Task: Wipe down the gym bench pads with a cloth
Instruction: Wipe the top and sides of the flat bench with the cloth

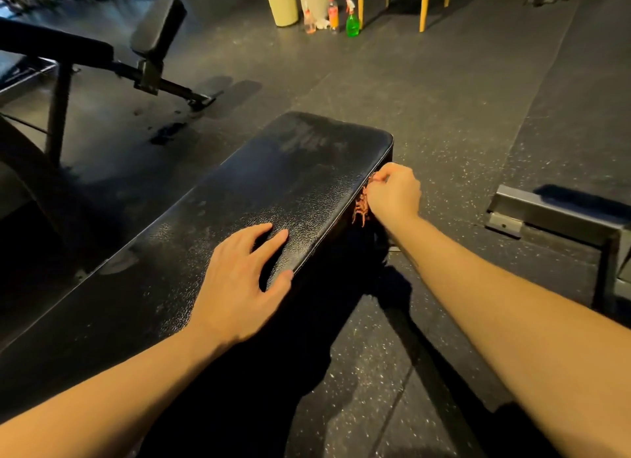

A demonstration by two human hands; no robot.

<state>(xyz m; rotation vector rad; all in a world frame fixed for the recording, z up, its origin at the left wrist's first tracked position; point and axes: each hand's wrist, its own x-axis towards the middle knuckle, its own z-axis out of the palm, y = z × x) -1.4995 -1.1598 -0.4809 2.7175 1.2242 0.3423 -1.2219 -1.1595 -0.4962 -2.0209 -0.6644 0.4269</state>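
Observation:
A long black bench pad [293, 181] runs from the lower left to the middle of the view, with faint wipe streaks near its far end. My left hand [239, 283] lies flat on top of the pad, fingers spread, thumb over the right edge. My right hand [392, 193] grips a small orange-red cloth [361, 210] and holds it against the pad's right side wall near the far corner. Most of the cloth is hidden behind that hand.
Another bench [102, 54] with a raised pad stands at the left rear. A metal frame [560, 218] lies on the floor to the right. Two bins [281, 1] and several spray bottles [352, 19] stand far back beside yellow chair legs [425, 3]. Speckled rubber floor surrounds the bench.

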